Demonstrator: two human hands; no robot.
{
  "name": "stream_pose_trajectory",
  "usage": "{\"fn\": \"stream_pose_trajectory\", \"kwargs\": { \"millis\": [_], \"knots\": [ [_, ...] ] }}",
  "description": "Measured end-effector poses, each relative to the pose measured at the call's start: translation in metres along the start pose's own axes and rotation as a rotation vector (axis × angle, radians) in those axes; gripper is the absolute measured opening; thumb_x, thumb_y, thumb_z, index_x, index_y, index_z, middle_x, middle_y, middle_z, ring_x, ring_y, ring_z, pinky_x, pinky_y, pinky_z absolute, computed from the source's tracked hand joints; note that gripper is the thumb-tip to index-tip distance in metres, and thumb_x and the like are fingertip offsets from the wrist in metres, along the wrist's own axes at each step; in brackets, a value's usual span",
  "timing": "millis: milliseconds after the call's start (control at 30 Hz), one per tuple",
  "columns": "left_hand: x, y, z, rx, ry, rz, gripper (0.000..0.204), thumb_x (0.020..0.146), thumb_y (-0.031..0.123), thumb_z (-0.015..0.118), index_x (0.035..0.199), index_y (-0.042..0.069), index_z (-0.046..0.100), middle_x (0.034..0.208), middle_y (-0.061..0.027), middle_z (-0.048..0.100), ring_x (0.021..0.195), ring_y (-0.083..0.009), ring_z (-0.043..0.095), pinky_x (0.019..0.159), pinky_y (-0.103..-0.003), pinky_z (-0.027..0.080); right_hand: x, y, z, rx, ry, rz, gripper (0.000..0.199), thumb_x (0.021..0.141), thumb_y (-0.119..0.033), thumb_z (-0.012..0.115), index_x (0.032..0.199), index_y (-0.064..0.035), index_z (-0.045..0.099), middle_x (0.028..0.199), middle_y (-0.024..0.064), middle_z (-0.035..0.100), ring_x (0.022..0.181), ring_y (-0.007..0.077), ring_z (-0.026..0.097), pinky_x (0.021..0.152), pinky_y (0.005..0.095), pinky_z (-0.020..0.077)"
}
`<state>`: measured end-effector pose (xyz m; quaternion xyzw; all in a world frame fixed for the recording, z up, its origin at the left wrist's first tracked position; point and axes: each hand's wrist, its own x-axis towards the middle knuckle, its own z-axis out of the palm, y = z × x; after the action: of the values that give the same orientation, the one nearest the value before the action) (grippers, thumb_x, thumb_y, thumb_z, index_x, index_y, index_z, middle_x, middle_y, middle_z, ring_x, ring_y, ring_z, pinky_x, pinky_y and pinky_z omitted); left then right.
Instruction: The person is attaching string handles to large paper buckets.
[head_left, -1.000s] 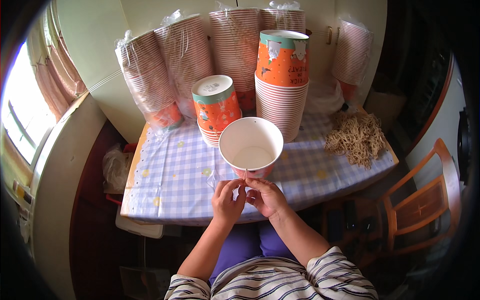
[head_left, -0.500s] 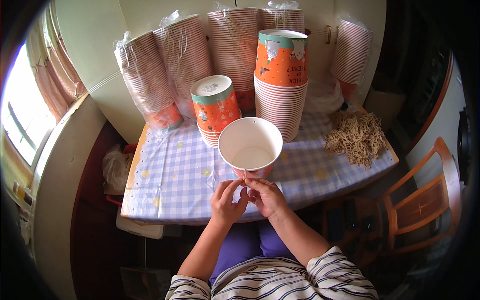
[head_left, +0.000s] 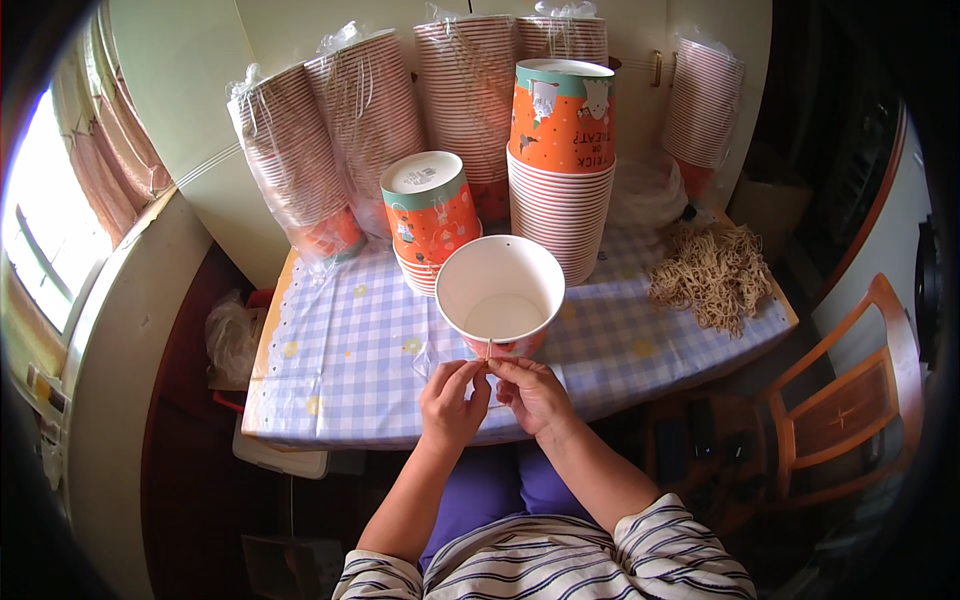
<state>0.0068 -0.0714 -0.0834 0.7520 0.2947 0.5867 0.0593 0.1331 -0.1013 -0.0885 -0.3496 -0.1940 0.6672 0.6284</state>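
Nothing's really moved: both hands, left hand [head_left: 452,400] and right hand [head_left: 533,392], still pinch the string [head_left: 488,350] at the paper bucket [head_left: 500,297] mid-frame.

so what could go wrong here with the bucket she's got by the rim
1. Both hands, left hand and right hand, pinch a thin string at the near rim of the open paper bucket; a hard pull may tear the rim.
2. The bucket sits tilted near the table edge and could tip off.
3. The tall cup stack just behind could get knocked.
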Motion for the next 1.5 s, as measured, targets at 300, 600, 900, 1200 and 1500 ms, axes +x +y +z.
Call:
{"fn": "stream_pose_trajectory", "kwargs": {
  "millis": [300, 600, 900, 1200, 1500],
  "knots": [
    [-0.002, 0.001, -0.004, -0.127, -0.051, -0.314, 0.014, 0.073, -0.004, 0.067, 0.085, 0.002, 0.065, 0.073, -0.005, 0.06, 0.051, -0.0071, 0.047, 0.046, -0.022, 0.038, 0.002, -0.003, 0.008, 0.11, 0.003, 0.027, 0.01, 0.087, -0.017, 0.063, 0.094, -0.0111, 0.068, 0.085, -0.0007, 0.066, 0.063, 0.0071, 0.053, 0.061, 0.0247, 0.0426],
    [-0.011, -0.012, -0.002, -0.347, -0.065, -0.542, 0.007, 0.079, -0.002, 0.064, 0.086, 0.0, 0.064, 0.07, 0.0001, 0.054, 0.056, -0.0031, 0.043, 0.05, -0.019, 0.035, 0.008, 0.002, -0.001, -0.022, 0.002, -0.054, 0.011, 0.086, -0.019, 0.063, 0.093, -0.0118, 0.068, 0.083, -0.004, 0.065, 0.058, 0.0024, 0.045, 0.057, 0.0186, 0.0381],
    [0.013, 0.007, -0.005, -0.352, -0.179, -0.512, 0.022, 0.076, 0.003, 0.069, 0.098, 0.003, 0.066, 0.075, -0.0006, 0.055, 0.054, -0.0045, 0.04, 0.048, -0.02, 0.033, 0.008, 0.002, -0.001, -0.112, -0.012, -0.172, 0.012, 0.086, -0.018, 0.063, 0.093, -0.0091, 0.068, 0.081, -0.0041, 0.065, 0.06, 0.0024, 0.044, 0.059, 0.0185, 0.0375],
    [0.012, -0.002, -0.001, -0.206, -0.158, -0.447, 0.011, 0.074, 0.003, 0.071, 0.084, 0.002, 0.067, 0.068, -0.0034, 0.056, 0.055, -0.0084, 0.047, 0.049, -0.024, 0.038, 0.007, 0.001, 0.001, -0.08, 0.029, -0.17, 0.011, 0.087, -0.018, 0.063, 0.091, -0.0085, 0.067, 0.077, -0.0025, 0.064, 0.06, 0.0029, 0.044, 0.058, 0.0181, 0.0369],
    [0.014, -0.002, -0.007, -0.221, -0.184, -0.509, 0.009, 0.074, 0.003, 0.069, 0.083, 0.002, 0.067, 0.067, -0.0019, 0.056, 0.052, -0.0057, 0.042, 0.049, -0.022, 0.036, 0.005, 0.0, 0.003, -0.123, 0.045, -0.227, 0.011, 0.088, -0.02, 0.064, 0.089, -0.009, 0.066, 0.078, -0.002, 0.064, 0.059, 0.0025, 0.043, 0.058, 0.0185, 0.036]
  ]
}}
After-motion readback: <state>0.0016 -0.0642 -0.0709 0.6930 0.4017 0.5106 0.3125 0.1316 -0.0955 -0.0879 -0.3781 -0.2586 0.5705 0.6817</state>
